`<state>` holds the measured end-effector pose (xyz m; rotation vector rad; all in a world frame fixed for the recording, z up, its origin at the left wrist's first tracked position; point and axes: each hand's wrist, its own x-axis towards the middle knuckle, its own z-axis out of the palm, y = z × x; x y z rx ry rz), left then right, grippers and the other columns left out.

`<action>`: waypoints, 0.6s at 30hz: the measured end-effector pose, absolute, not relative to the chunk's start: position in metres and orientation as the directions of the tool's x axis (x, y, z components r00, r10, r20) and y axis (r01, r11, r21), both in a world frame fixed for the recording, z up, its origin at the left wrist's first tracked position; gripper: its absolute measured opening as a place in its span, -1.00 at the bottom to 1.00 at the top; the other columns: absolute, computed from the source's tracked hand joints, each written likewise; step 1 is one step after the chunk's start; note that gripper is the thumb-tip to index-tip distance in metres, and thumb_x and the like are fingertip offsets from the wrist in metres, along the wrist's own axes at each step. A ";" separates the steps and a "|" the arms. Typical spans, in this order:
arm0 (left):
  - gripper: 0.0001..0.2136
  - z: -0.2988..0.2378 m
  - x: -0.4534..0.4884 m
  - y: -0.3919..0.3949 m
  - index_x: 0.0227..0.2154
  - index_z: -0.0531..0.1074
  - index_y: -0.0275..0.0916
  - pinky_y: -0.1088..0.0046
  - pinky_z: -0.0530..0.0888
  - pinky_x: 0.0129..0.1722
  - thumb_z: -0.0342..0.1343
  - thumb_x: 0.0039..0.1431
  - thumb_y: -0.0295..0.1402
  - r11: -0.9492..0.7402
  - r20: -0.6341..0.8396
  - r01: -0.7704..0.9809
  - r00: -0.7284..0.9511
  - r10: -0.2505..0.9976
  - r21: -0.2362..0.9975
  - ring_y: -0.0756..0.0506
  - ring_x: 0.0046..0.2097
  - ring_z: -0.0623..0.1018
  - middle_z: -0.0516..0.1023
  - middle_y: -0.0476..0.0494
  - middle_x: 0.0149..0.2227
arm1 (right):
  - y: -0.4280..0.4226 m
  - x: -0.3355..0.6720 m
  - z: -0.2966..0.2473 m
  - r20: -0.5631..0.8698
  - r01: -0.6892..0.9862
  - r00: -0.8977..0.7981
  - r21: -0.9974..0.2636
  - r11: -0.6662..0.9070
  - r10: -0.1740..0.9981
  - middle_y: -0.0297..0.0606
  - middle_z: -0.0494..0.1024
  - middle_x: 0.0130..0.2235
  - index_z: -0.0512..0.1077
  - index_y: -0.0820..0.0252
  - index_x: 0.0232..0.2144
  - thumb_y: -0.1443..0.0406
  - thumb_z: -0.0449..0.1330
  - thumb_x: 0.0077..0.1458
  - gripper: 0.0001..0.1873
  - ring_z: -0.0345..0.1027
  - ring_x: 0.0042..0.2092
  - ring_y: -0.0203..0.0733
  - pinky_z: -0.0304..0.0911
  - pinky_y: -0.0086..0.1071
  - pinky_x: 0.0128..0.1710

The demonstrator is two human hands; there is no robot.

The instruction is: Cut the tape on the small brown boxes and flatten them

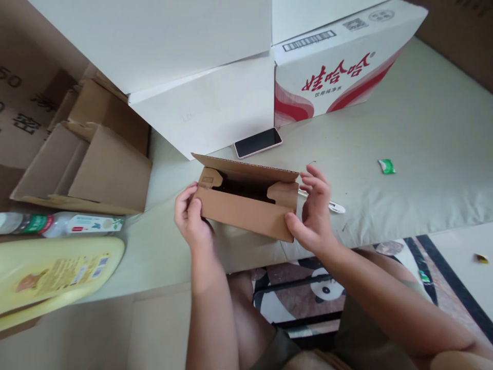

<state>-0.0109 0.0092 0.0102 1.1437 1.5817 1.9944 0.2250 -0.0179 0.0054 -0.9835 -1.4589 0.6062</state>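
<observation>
A small brown cardboard box (246, 213) is held up between my two hands, its top flap raised and its side tabs folded partly inward. The inside is dark, so I cannot make out any contents. My left hand (193, 213) grips the box's left end, thumb on the front face. At the right end, my right hand (314, 213) presses its thumb on the front corner, its other fingers curled behind and partly lifted. Just behind the right hand lies a white utility knife (337, 207), partly covered by it.
A phone (258, 142) lies before large white cartons (215, 103) and a red-and-white carton (335, 77). Open brown boxes (111, 169), a bottle (57, 224) and a yellow jug (65, 272) are at left. A green packet (386, 166) rests on the pale cloth (431, 190).
</observation>
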 end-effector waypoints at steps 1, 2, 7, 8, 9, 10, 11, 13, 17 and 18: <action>-0.80 0.010 -0.011 0.009 -0.25 0.53 -0.17 0.16 0.46 0.15 0.13 0.04 -0.32 -0.317 0.372 0.202 -0.612 0.697 0.927 -0.20 0.05 0.59 0.62 -0.16 -0.07 | -0.018 0.225 0.005 0.518 0.198 0.047 -0.843 0.501 0.854 -0.12 0.11 0.40 0.14 -0.15 0.25 0.28 0.23 0.06 -0.28 0.01 0.43 0.20 0.15 0.23 0.31; -0.80 0.009 -0.012 0.009 -0.25 0.53 -0.17 0.16 0.46 0.15 0.13 0.03 -0.32 -0.318 0.372 0.201 -0.611 0.698 0.927 -0.20 0.05 0.59 0.62 -0.15 -0.07 | -0.017 0.224 0.003 0.512 0.169 0.013 -0.847 0.503 0.859 -0.11 0.11 0.42 0.07 -0.14 0.31 0.27 0.21 0.10 -0.24 0.01 0.44 0.17 0.16 0.21 0.32; -0.80 0.007 -0.014 0.008 -0.26 0.52 -0.16 0.17 0.45 0.13 0.11 0.03 -0.32 -0.311 0.364 0.195 -0.607 0.706 0.930 -0.20 0.06 0.58 0.62 -0.14 -0.06 | -0.019 0.222 -0.003 0.532 0.065 -0.094 -0.840 0.538 0.842 -0.09 0.25 0.35 -0.13 -0.13 0.42 0.30 0.15 0.18 -0.14 0.21 0.35 0.11 0.22 0.20 0.31; -0.81 0.007 -0.013 0.007 -0.27 0.52 -0.16 0.18 0.46 0.12 0.11 0.02 -0.32 -0.311 0.359 0.188 -0.609 0.707 0.932 -0.20 0.05 0.58 0.62 -0.14 -0.06 | -0.019 0.222 -0.003 0.539 0.070 -0.095 -0.835 0.546 0.837 -0.09 0.26 0.34 -0.12 -0.13 0.43 0.31 0.15 0.18 -0.13 0.22 0.34 0.11 0.22 0.20 0.31; -0.81 0.008 -0.013 0.007 -0.28 0.52 -0.16 0.18 0.46 0.12 0.11 0.02 -0.33 -0.310 0.352 0.179 -0.612 0.708 0.934 -0.20 0.05 0.58 0.62 -0.13 -0.07 | -0.020 0.222 -0.002 0.551 0.082 -0.099 -0.826 0.558 0.829 -0.10 0.27 0.32 -0.10 -0.13 0.42 0.32 0.14 0.16 -0.14 0.22 0.32 0.11 0.22 0.19 0.30; -0.82 0.008 -0.012 0.007 -0.29 0.52 -0.16 0.19 0.46 0.11 0.11 0.01 -0.33 -0.310 0.345 0.168 -0.617 0.708 0.936 -0.19 0.03 0.59 0.62 -0.13 -0.07 | -0.020 0.222 0.000 0.564 0.097 -0.106 -0.814 0.573 0.819 -0.10 0.29 0.30 -0.06 -0.12 0.42 0.34 0.14 0.15 -0.15 0.23 0.31 0.11 0.23 0.18 0.30; -0.82 0.008 -0.012 0.007 -0.30 0.52 -0.16 0.19 0.45 0.10 0.11 0.01 -0.34 -0.309 0.335 0.153 -0.621 0.709 0.939 -0.19 0.02 0.59 0.62 -0.13 -0.08 | -0.020 0.222 0.002 0.581 0.110 -0.114 -0.799 0.592 0.806 -0.11 0.30 0.27 -0.01 -0.11 0.40 0.36 0.13 0.13 -0.17 0.23 0.30 0.11 0.24 0.17 0.29; -0.83 0.009 -0.011 0.007 -0.32 0.53 -0.16 0.21 0.45 0.09 0.12 0.00 -0.35 -0.316 0.318 0.119 -0.630 0.709 0.941 -0.18 0.00 0.59 0.63 -0.12 -0.11 | -0.020 0.223 0.006 0.612 0.119 -0.127 -0.772 0.624 0.781 -0.11 0.33 0.20 0.12 -0.10 0.33 0.39 0.12 0.09 -0.24 0.26 0.25 0.09 0.29 0.13 0.25; -0.83 0.009 -0.011 0.008 -0.34 0.55 -0.17 0.24 0.44 0.05 0.15 -0.04 -0.33 -0.317 0.300 0.096 -0.651 0.697 0.944 -0.18 -0.02 0.58 0.64 -0.12 -0.13 | -0.020 0.224 0.011 0.610 0.132 -0.154 -0.767 0.628 0.777 -0.14 0.33 0.10 0.33 -0.07 0.11 0.44 0.09 0.06 -0.44 0.32 0.17 0.05 0.35 0.09 0.18; -0.82 0.009 -0.011 0.008 -0.34 0.54 -0.17 0.24 0.44 0.05 0.15 -0.04 -0.32 -0.307 0.294 0.098 -0.656 0.695 0.946 -0.18 -0.02 0.58 0.64 -0.12 -0.13 | -0.020 0.224 0.011 0.606 0.142 -0.161 -0.767 0.625 0.779 -0.14 0.33 0.09 0.36 -0.05 0.06 0.44 0.09 0.06 -0.48 0.32 0.17 0.05 0.35 0.10 0.18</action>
